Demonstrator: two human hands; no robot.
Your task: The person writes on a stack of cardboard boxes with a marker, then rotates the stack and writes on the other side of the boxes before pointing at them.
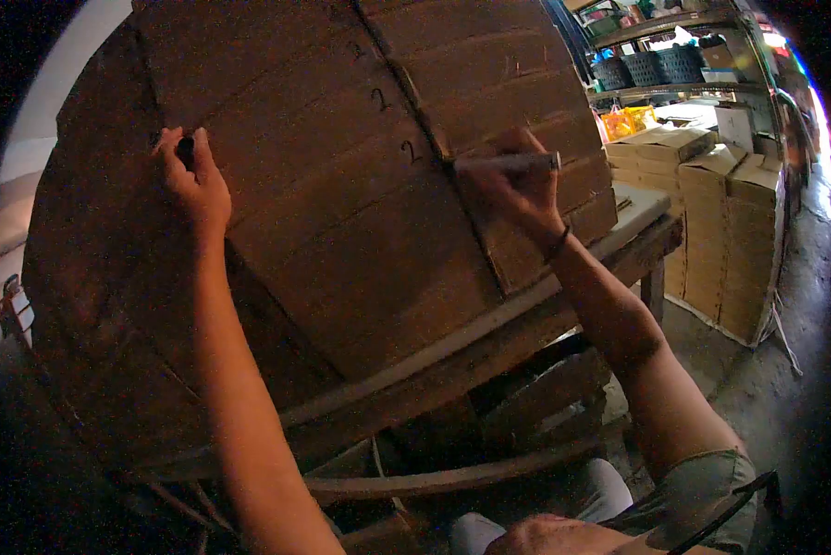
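Note:
A large brown cardboard sheet [341, 231] with creased fold lines lies before me. Handwritten "2" marks in black run down it, left of a dark slot. My right hand [523, 190] is closed around a marker [517, 163] with a pale barrel, its tip at the slot, just right of the lowest "2". Motion blurs those fingers a little. Over on the left side of the sheet, my left hand [198, 185] pinches a small black cap [186, 150] between thumb and fingers, resting close to the cardboard.
Under the cardboard is a wooden table [563, 319] with a pale top edge. Stacked cardboard cartons [730, 231] stand on the floor at right. Behind them, a shelf [679, 91] carries dark baskets [660, 67]. A curved wooden bar [452, 481] crosses below the table.

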